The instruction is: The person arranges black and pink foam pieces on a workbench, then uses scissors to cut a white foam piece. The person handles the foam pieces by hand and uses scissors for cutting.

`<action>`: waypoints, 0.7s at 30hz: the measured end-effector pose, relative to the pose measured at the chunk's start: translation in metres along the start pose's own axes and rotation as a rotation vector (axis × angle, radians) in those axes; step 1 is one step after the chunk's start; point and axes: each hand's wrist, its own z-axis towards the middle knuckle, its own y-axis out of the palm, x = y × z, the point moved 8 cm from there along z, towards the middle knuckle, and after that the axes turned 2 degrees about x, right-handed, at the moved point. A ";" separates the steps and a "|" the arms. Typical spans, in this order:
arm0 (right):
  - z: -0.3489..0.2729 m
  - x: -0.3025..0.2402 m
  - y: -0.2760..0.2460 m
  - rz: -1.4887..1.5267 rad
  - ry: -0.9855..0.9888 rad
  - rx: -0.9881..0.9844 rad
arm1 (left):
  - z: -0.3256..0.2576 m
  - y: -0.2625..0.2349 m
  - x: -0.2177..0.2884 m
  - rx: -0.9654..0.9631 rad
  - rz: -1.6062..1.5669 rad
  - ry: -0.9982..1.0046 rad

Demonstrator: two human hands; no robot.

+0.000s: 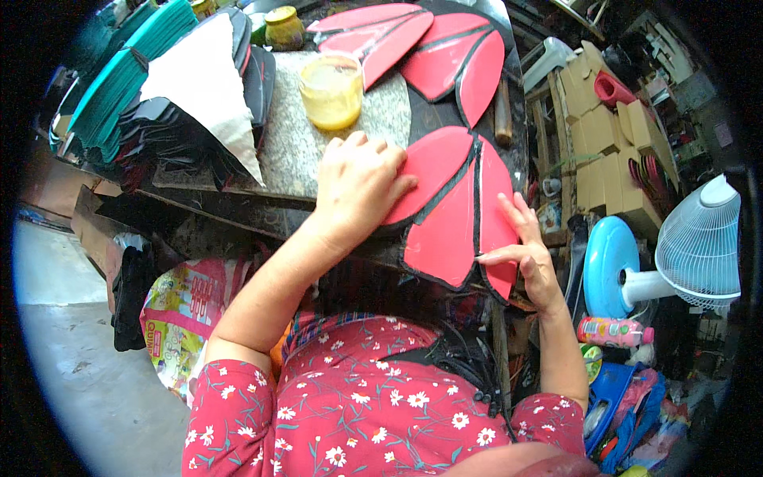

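Observation:
Flat red petal-shaped pieces (445,238) with black edges lie side by side at the near edge of the worktable. Against the left piece rests the thumb of my left hand (358,181). Its other fingers are curled, and what they hold, if anything, is hidden. My right hand (524,258) lies over the right piece with fingers apart, the index fingertip at the dark gap between two pieces. Just beyond my left hand stands a clear tub (332,91) with yellowish contents. More such red pieces (377,36) lie at the far side, some overlapping.
A stack of black sheets (171,135) under a white sheet (203,79) stands at the left, beside teal stacked sheets (131,75). A yellow jar (284,29) is at the back. At the right are a wooden handle (502,115), cardboard boxes (600,127) and a blue-white fan (612,262).

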 end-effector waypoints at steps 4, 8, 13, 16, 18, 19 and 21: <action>0.001 0.002 -0.014 -0.061 0.051 0.266 | 0.002 -0.013 0.005 0.105 -0.241 0.030; 0.004 -0.002 -0.016 0.050 0.106 0.366 | -0.002 -0.035 0.011 0.260 -0.594 0.105; 0.021 -0.006 -0.023 0.703 0.204 0.428 | -0.003 -0.046 -0.003 0.322 -0.685 0.038; 0.037 -0.018 -0.042 0.750 0.146 0.475 | -0.003 -0.046 -0.023 0.420 -0.653 -0.025; 0.048 -0.027 -0.074 0.475 0.052 0.639 | -0.009 -0.045 -0.036 0.505 -0.590 -0.088; 0.060 -0.031 -0.089 0.474 -0.026 0.652 | -0.012 -0.046 -0.038 0.542 -0.571 -0.076; 0.079 -0.035 -0.113 0.323 -0.102 0.727 | -0.014 -0.034 -0.037 0.468 -0.520 -0.105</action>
